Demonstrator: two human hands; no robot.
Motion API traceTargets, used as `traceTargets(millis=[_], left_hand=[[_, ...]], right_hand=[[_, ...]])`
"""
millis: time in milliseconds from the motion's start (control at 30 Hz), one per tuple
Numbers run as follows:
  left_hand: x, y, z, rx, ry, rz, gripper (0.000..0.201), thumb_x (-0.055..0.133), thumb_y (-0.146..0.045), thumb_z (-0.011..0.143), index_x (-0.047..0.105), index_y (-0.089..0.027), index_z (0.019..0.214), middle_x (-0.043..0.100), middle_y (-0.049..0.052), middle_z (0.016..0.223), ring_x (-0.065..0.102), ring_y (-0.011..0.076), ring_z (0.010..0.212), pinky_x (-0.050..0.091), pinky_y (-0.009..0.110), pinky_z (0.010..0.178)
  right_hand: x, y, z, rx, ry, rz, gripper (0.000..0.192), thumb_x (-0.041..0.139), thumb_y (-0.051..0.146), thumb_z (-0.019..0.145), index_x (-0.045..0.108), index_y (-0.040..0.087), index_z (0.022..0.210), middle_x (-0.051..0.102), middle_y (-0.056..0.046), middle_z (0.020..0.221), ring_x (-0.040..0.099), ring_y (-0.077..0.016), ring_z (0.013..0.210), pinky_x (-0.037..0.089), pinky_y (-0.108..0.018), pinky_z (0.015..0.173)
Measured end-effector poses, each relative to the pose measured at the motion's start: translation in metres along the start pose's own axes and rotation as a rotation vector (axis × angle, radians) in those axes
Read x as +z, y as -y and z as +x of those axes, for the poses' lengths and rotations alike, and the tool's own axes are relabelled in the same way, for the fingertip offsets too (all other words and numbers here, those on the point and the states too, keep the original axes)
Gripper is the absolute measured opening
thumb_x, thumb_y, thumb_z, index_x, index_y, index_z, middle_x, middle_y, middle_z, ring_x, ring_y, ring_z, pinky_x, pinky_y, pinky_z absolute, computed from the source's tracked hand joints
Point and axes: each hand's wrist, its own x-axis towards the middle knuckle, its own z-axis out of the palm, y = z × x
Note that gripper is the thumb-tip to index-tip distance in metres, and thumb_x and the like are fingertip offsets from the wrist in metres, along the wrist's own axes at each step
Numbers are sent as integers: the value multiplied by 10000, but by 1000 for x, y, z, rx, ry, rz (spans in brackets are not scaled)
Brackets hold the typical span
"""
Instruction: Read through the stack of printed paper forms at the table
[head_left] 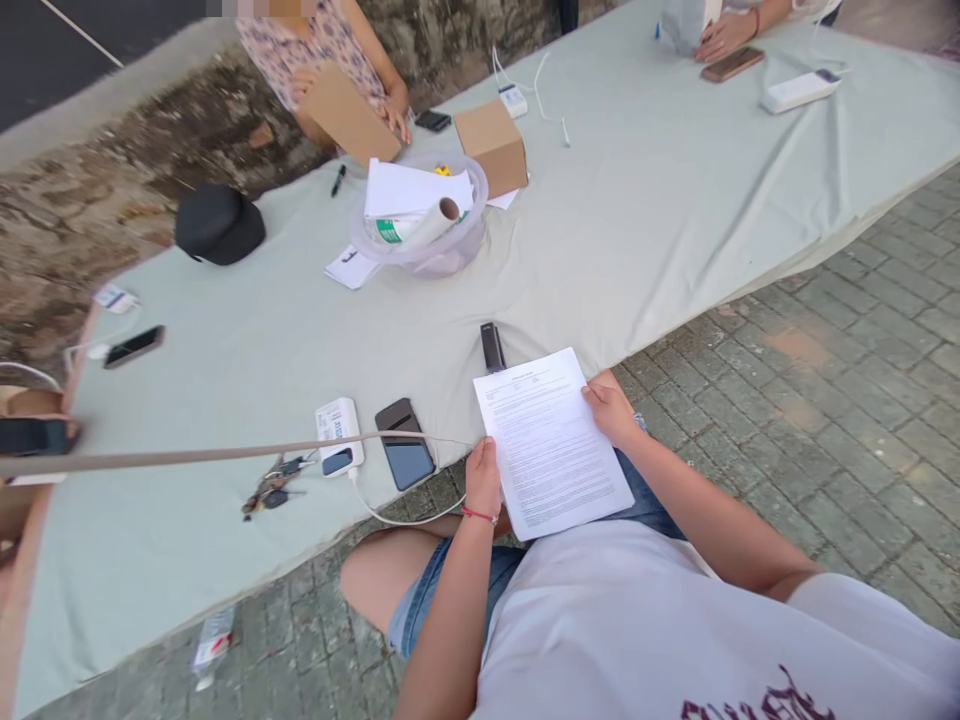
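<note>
A stack of printed paper (551, 440) is held up between my two hands, over my lap at the table's near edge. My left hand (484, 480), with a red string at the wrist, grips the left side, thumb on top. On the right side my right hand (609, 408) pinches the sheet's edge, its thumb over the print. Just beyond the paper's top lies a black stapler-like object (492, 347), partly covered. A dark smartphone (405, 444) and a white power bank (339, 436) with a cable lie to the left of my left hand.
Keys (271, 488) lie near the power bank. Farther back stand a clear plastic tub (450, 255) with papers and a roll, a cardboard box (493, 148) and a black case (220, 224). Other people sit across the cloth-covered table (600, 230); one holds cardboard (352, 112).
</note>
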Motion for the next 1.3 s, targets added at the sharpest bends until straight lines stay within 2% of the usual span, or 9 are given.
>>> traceTargets(millis=[100,333,500,667,833,1033,1200,1300], left_hand=[[-2,11,-2,33,-5,125,519,619,-696,878,666,-179,851,724,70,898,643,228,877,504,356,849],[4,33,-4,112,-80,223,442,516,-654,962,596,-223,899,674,45,910,608,230,894,463,346,845],[3,33,-1,137,-93,231,445,513,-654,960,581,-230,844,648,35,859,593,224,855,457,341,829],[5,30,-4,101,-49,142,472,555,-672,926,622,-206,895,674,47,898,608,225,884,468,343,844],[6,28,-13,65,-4,32,494,620,-689,899,610,-198,847,662,30,844,591,203,831,475,323,798],[1,29,-19,48,4,-5,507,655,-691,887,649,-184,903,703,49,887,616,204,830,497,328,786],[2,28,-19,-7,-11,-68,528,686,-695,864,647,-192,1020,737,70,982,666,231,914,535,365,851],[5,27,-16,11,-41,-22,553,660,-714,879,678,-184,1033,742,117,1087,677,268,1049,537,390,933]], right_hand=[[0,0,0,-3,-19,16,452,462,640,882,535,234,696,587,-36,714,565,-231,766,451,-327,709],[4,-7,3,-19,-40,13,419,438,600,904,527,240,710,602,-41,747,585,-246,788,456,-347,740],[3,-8,4,-62,2,1,401,405,555,934,577,231,771,674,-68,830,643,-270,883,491,-371,828],[2,-8,2,-149,25,-16,394,413,531,952,650,218,915,731,-81,934,676,-281,1013,495,-392,966],[3,-12,2,-161,7,2,422,429,572,935,656,221,884,731,-77,902,682,-289,959,518,-404,925],[0,-14,3,-163,47,-3,412,432,568,938,647,227,851,736,-65,912,687,-275,954,523,-398,935],[-1,-13,2,-195,59,-49,435,414,563,954,675,215,933,752,-81,952,700,-283,967,527,-412,941],[-1,-13,1,-198,70,-41,463,410,574,961,691,205,975,760,-90,981,710,-288,988,532,-416,952]])
